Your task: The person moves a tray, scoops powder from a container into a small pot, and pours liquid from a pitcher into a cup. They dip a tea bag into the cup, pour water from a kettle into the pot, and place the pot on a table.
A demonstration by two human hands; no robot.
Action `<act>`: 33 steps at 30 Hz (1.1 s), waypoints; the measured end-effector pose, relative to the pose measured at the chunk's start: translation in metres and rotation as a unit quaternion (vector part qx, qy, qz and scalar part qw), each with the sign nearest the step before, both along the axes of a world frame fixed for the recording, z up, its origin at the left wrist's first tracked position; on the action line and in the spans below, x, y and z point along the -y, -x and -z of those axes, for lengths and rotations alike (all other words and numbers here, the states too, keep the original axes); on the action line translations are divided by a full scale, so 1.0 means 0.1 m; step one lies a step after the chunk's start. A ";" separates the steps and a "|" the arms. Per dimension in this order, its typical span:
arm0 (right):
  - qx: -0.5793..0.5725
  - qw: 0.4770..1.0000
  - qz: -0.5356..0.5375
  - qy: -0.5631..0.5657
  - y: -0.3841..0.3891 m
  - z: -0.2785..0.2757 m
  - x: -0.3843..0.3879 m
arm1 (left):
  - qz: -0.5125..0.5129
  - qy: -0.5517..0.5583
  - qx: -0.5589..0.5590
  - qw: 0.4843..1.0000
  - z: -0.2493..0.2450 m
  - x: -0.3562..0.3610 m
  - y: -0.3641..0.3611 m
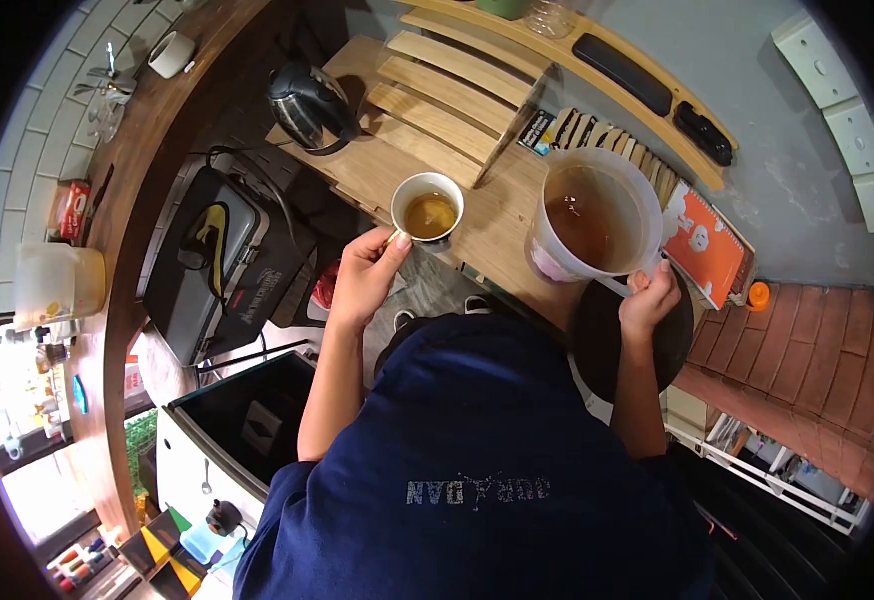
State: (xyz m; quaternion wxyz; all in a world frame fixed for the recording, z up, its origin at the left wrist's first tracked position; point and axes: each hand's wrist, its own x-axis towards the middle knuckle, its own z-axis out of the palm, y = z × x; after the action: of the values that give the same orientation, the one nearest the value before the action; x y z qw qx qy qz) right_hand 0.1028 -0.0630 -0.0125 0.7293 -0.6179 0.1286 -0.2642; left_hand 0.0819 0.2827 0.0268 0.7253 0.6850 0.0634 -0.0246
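A white cup [428, 184] with yellowish-brown liquid in it is held up by its handle in my left hand [365, 277], whose fingers pinch together at the cup's left side. To the right, my right hand [647, 298] is closed round the handle of a large translucent pitcher [549, 245]. Brown liquid fills part of the pitcher, which is tilted a little in view. Both vessels appear over the wooden table [492, 215], with a gap between them. Whether the pitcher touches the table, I cannot tell.
On the table stand a black kettle [309, 108], a slatted wooden rack [447, 80], a row of books [607, 138] and an orange notebook [705, 245]. A black round stool or disc [597, 345] is beneath the pitcher. An open drawer or bin [212, 425] lies at left.
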 end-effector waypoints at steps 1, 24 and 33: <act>-0.003 1.000 0.002 -0.001 -0.01 0.06 0.03 | -0.006 0.000 -0.007 1.000 0.02 0.01 0.02; -0.012 1.000 -0.028 0.008 -0.29 0.57 0.28 | -0.042 -0.015 -0.024 0.999 0.11 0.31 0.21; 0.010 1.000 0.000 -0.011 -0.32 0.59 0.25 | -0.058 -0.013 -0.030 0.998 0.13 0.31 0.20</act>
State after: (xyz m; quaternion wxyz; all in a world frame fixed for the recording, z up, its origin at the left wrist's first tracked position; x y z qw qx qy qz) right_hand 0.1344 -0.0881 -0.0719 0.7373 -0.6072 0.1239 -0.2691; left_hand 0.0620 0.2519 0.0143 0.7146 0.6883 0.1254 -0.0025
